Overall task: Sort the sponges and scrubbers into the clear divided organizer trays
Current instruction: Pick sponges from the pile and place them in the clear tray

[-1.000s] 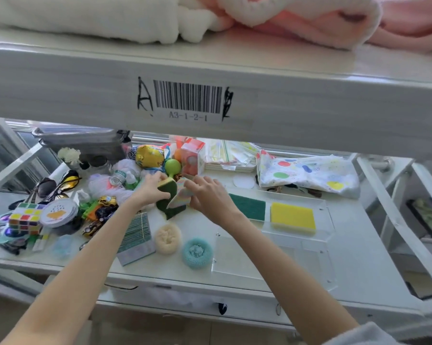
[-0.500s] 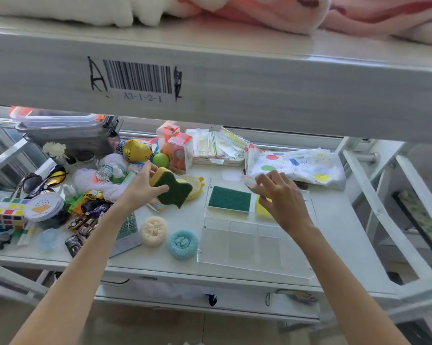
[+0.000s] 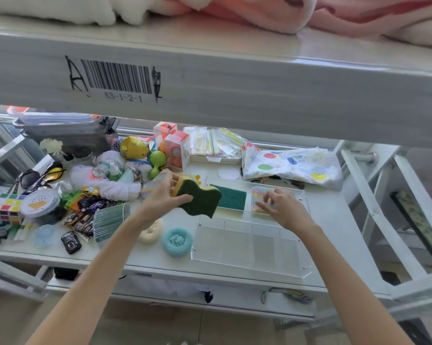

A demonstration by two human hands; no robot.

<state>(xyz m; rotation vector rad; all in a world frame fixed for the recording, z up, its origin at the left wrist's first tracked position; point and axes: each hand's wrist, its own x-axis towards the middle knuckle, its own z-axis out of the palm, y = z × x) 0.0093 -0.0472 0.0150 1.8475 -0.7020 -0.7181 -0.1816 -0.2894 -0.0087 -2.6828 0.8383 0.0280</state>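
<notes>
My left hand [image 3: 164,196] grips a wavy green-and-yellow sponge [image 3: 200,199], held above the shelf just left of the clear divided tray [image 3: 249,247]. My right hand [image 3: 282,206] presses a pastel checked sponge [image 3: 258,196] onto the yellow sponge in the far right compartment. A flat green scouring pad [image 3: 231,199] lies in the far left compartment. The near compartments hold nothing. On the shelf left of the tray lie a teal mesh scrubber [image 3: 177,241] and a cream loofah round [image 3: 151,231], partly under my left forearm.
Clutter fills the shelf's left side: puzzle cube [image 3: 4,207], toy cars [image 3: 82,215], yarn [image 3: 110,185], sunglasses [image 3: 39,174], striped cloth [image 3: 110,220]. Boxes [image 3: 176,150] and a dotted bag [image 3: 292,168] stand behind the tray. An upper shelf beam [image 3: 235,95] overhangs.
My right hand carried the pastel sponge from the clutter to the tray's far right compartment and set it on the yellow sponge. My left hand lifted the wavy green sponge towards the tray.
</notes>
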